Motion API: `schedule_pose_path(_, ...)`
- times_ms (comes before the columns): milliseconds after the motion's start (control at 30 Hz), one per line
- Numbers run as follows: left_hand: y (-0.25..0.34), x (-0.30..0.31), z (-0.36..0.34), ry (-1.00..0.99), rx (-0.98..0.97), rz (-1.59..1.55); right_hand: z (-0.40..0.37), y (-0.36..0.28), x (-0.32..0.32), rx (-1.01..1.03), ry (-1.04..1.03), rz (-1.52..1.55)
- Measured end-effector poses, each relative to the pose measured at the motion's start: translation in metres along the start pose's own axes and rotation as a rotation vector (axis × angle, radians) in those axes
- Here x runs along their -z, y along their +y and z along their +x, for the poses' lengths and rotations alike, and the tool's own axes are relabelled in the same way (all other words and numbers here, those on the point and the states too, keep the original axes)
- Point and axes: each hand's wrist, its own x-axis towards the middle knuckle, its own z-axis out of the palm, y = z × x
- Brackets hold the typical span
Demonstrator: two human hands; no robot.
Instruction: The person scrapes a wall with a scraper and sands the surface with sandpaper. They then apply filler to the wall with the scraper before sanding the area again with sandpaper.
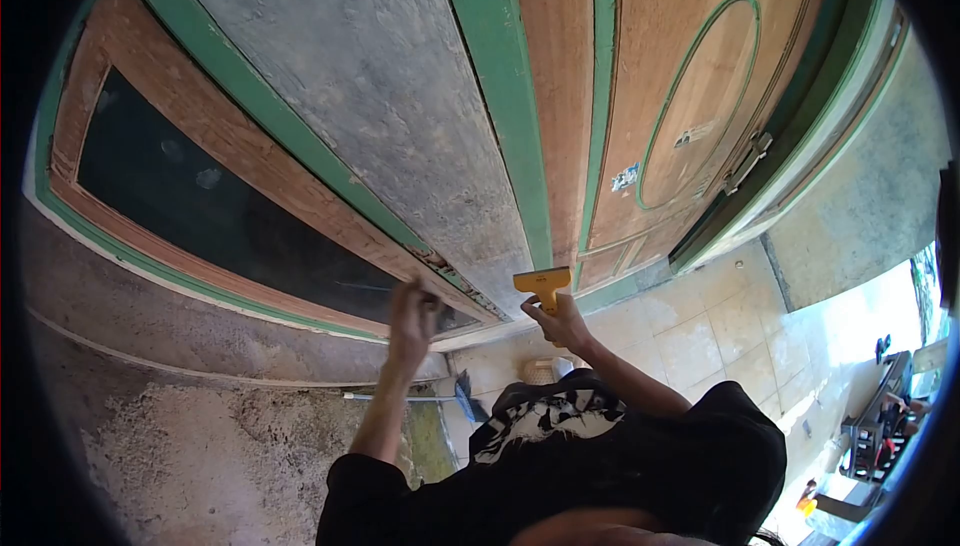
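Observation:
My right hand (562,328) is closed around the handle of a yellow scraper (545,284), its wide blade pointing up and away from me. The scraper is held in front of the foot of a green door post (500,76). My left hand (407,324) is raised at the lower part of a wooden window frame (240,161) with dark glass (220,186). Its fingers are curled and a little blurred; what they hold, if anything, cannot be made out. Close by, the frame's green edge has worn, chipped paint (445,268).
A grey plaster strip (350,56) separates the window from a wooden door (680,96) with green trim. A broom (466,396) and a woven basket (538,373) are on the tiled floor (700,336). A bench (875,426) stands far right.

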Motion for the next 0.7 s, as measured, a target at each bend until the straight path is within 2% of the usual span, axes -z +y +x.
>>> schedule_pose_path(33, -0.003, 0.011, 0.007, 0.117, -0.004, 0.061, -0.002, 0.005, 0.001, -0.003, 0.020, -0.009)
schedule_pose_path(67, -0.006, 0.020, 0.016, 0.113, -0.004, 0.065, -0.004, 0.010, 0.002, -0.028, 0.040, 0.000)
schedule_pose_path(133, -0.009, 0.033, 0.041, 0.222, -0.403, 0.345, -0.005, 0.019, 0.002, -0.023, 0.040, 0.024)
schedule_pose_path(233, -0.012, 0.012, 0.056, 0.172, -0.277, 0.270, -0.010, 0.027, 0.000, -0.081, 0.028, 0.061)
schedule_pose_path(367, -0.064, -0.034, 0.023, 0.073, -0.144, 0.220, -0.011, 0.033, 0.000, -0.091, 0.032, 0.089)
schedule_pose_path(433, -0.076, -0.052, 0.007, 0.121, -0.170, 0.299, -0.011, 0.028, 0.004, -0.100, 0.044, 0.093)
schedule_pose_path(467, -0.084, -0.055, 0.004, 0.131, -0.162, 0.239, -0.012, 0.024, 0.005, -0.109, 0.070, 0.104)
schedule_pose_path(500, -0.074, -0.051, 0.015, 0.128, -0.153, 0.247, -0.012, 0.022, 0.006, -0.119, 0.096, 0.119)
schedule_pose_path(567, -0.042, -0.036, 0.044, 0.336, -0.068, 0.209, -0.004, 0.028, 0.010, -0.102, 0.109, 0.166)
schedule_pose_path(633, -0.037, -0.044, 0.042, 0.367, -0.068, 0.275, -0.001, 0.024, 0.009, -0.088, 0.117, 0.172)
schedule_pose_path(700, -0.022, -0.057, 0.032, 0.125, -0.117, 0.232, 0.004, 0.021, 0.008, -0.104, 0.109, 0.184)
